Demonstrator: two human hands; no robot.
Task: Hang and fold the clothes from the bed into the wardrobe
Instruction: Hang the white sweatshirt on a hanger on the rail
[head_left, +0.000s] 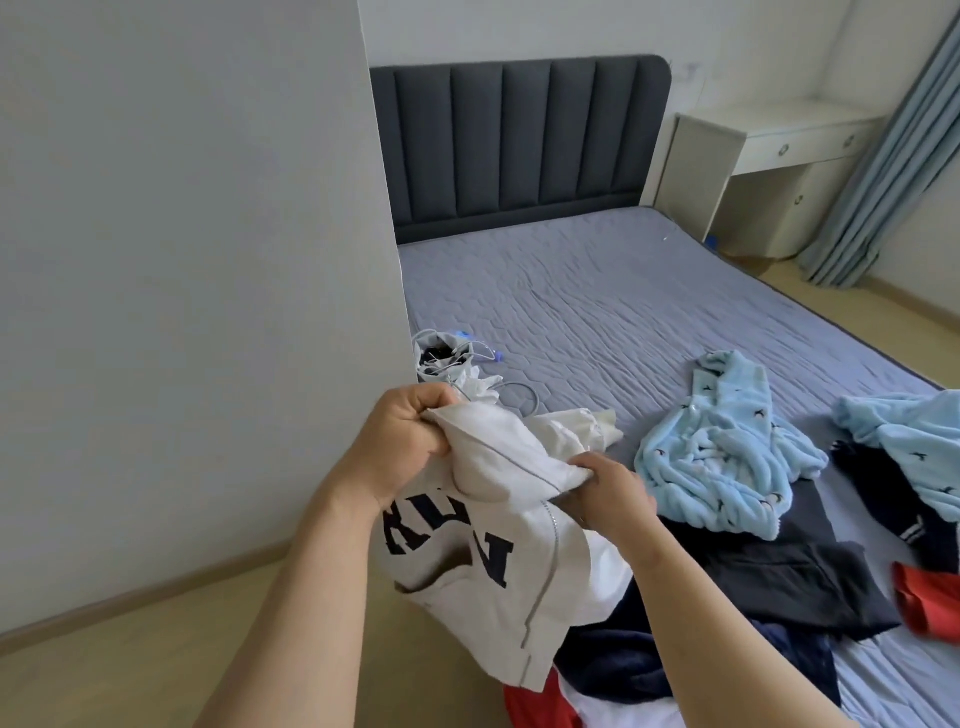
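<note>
Both hands hold a cream zip-up hoodie (498, 587) off the near edge of the bed (597, 312). The left hand (410, 436) is bunched in a fist round a fold near the top of the garment. The right hand (608, 488), lower and a little nearer the camera, pinches the same stretch of fabric between thumb and curled fingers. The cloth between the two grips slants from upper left down to lower right.

Below that line the body of the hoodie hangs loose. Its zip (543, 577) runs downward and its dark printed letters face the camera, tilted and partly creased. The hem droops over a heap of navy, white and red clothes at the bed's corner, and whether it touches them cannot be told.

A tangle of wire hangers (452, 358) lies on the mattress just beyond the left hand, against the edge of a tall white panel (208, 260). Whether the panel is the wardrobe's side cannot be told. If the hoodie is to be hung, the left hand is the nearer one to a hanger, with the right left to carry the weight.

A pale blue fleece top (717, 457) and a black garment (789, 577) lie to the right of the hands, not yet sorted.
</note>
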